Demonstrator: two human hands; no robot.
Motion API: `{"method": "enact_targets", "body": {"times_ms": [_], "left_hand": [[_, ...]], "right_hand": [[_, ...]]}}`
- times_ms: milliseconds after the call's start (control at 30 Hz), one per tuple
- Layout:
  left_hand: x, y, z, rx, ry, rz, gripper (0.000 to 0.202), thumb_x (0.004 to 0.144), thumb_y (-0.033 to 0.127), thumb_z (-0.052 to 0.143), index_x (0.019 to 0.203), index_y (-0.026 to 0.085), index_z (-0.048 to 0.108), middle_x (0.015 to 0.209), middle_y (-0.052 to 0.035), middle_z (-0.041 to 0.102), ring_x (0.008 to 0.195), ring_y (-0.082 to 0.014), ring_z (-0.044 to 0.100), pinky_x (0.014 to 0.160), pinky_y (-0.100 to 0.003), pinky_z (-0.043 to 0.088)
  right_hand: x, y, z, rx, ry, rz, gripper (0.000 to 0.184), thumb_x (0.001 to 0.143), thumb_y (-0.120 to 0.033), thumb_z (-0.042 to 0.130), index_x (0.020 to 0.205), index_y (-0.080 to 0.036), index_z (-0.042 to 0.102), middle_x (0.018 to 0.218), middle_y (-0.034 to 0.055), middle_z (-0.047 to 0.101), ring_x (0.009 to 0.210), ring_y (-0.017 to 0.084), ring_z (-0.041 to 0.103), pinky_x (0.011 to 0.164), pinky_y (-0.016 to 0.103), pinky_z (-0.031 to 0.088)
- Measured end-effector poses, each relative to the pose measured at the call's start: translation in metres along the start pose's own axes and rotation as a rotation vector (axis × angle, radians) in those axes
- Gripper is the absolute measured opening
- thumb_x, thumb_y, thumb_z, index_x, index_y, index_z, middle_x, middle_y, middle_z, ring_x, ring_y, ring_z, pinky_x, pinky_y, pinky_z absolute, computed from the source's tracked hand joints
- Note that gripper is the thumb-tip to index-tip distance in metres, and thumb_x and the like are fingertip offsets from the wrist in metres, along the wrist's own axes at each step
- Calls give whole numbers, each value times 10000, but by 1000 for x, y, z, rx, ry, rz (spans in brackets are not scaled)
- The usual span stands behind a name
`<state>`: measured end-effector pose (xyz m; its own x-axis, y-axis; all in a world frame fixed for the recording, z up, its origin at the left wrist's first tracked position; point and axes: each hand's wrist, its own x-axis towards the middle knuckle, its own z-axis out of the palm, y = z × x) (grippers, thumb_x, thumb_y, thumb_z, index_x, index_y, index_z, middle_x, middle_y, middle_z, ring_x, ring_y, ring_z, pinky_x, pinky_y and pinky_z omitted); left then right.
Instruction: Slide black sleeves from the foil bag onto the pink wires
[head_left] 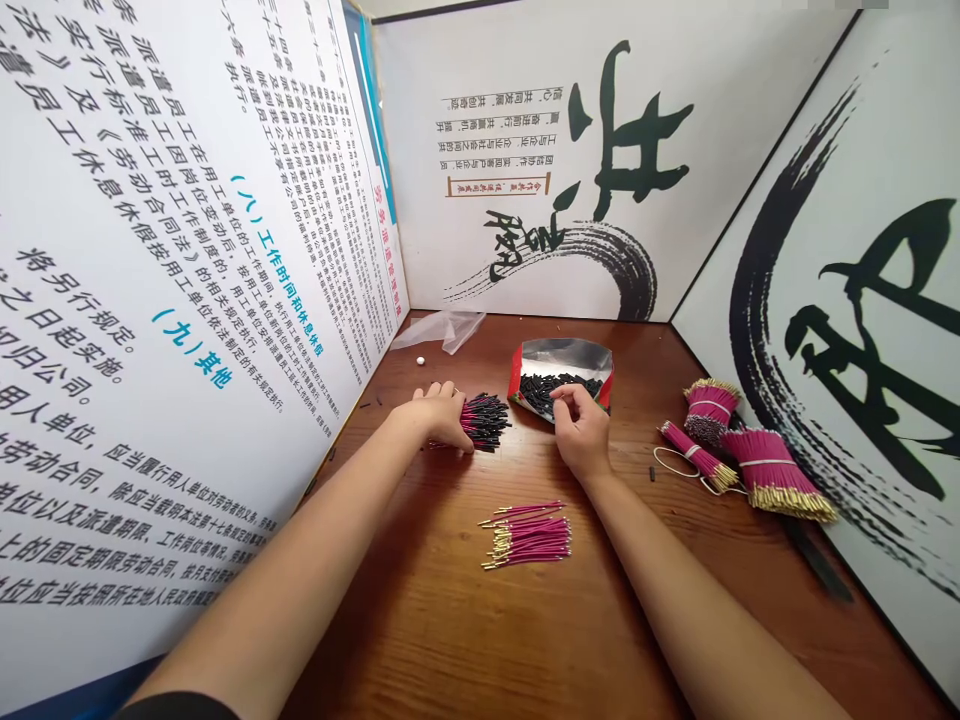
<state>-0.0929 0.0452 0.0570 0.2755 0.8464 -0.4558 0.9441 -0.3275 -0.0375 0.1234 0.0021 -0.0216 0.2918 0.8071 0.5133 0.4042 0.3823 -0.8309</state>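
My left hand (441, 412) is curled over a pile of magenta wires with black sleeves (486, 420), thumb at the near side and fingers at the far side. The sleeved ends stick out to its right. My right hand (582, 432) is at the near right edge of an open red and silver pouch (562, 352), thumb and forefinger pinched together. Whatever may be between those fingertips is too small to make out. Many short black tubes (541, 392) fill the pouch. Nearer to me, a loose row of magenta wires with gold pins (531, 536) lies between my forearms.
Tied bundles of magenta wires (772, 470) lie at the right, beside a white loop (673, 462) and a black strip (819, 562). Clear plastic film (442, 330) and a small white bit (421, 361) lie at the back left. Printed panels (525, 250) wall in the wooden table (420, 620).
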Motion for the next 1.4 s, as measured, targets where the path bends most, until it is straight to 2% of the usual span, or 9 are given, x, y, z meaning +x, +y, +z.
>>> {"method": "enact_targets", "body": {"times_ms": [167,400,533,767,867,1000,1133,1267,1400], "left_hand": [[-1,1,0,16,5,-24,962,534,625,689,1381,228,465,1504,-162,386,1387,-367,325,1131,-524,280],[1,6,-3,75,69,115,733,609,551,679,1227,178,557,1379,-175,474,1292,-346,413,1082,-480,346],[3,14,-4,93,75,136,696,626,501,681,1211,152,543,1347,-194,501,1264,-352,444,1068,-491,365],[11,15,0,77,99,173,685,649,548,662,1192,141,575,1303,-196,563,1235,-349,488,1044,-464,399],[13,16,0,78,105,198,539,673,516,646,1073,155,646,1183,-175,654,1139,-335,570,958,-417,460],[13,17,1,57,100,239,332,708,470,626,857,181,693,920,-134,733,874,-290,667,747,-356,500],[11,15,11,-14,196,323,259,774,440,580,757,199,673,824,-100,735,762,-256,679,685,-341,488],[9,14,19,-30,312,308,229,816,394,566,800,193,673,872,-113,741,819,-265,694,751,-355,503],[7,16,21,-11,316,233,238,848,341,541,945,168,673,973,-148,739,910,-290,695,790,-379,514]], "right_hand": [[0,0,0,-9,-6,3,116,822,-245,506,832,-202,613,651,-24,576,565,135,481,578,269,392],[0,0,0,-14,-10,3,110,823,-245,506,821,-206,609,648,-23,580,565,137,484,575,271,394],[0,0,0,-17,-7,7,109,822,-241,508,821,-206,611,654,-21,585,563,136,481,573,271,391],[0,1,0,-4,4,-1,112,822,-231,509,822,-201,616,654,-23,579,569,133,482,577,268,388],[0,1,0,5,2,4,111,823,-232,508,825,-200,614,648,-27,573,566,133,480,575,267,386],[0,0,0,4,1,-3,114,826,-235,506,826,-200,615,648,-26,569,566,133,482,580,268,391],[0,0,0,3,4,-12,109,823,-232,507,823,-201,612,653,-24,576,570,134,486,583,270,396],[-1,1,0,-2,1,-12,110,818,-231,509,826,-205,615,649,-24,576,572,138,488,579,271,396],[-1,0,0,-2,3,-4,110,811,-232,508,822,-208,614,642,-25,575,565,139,484,566,270,392]]}}
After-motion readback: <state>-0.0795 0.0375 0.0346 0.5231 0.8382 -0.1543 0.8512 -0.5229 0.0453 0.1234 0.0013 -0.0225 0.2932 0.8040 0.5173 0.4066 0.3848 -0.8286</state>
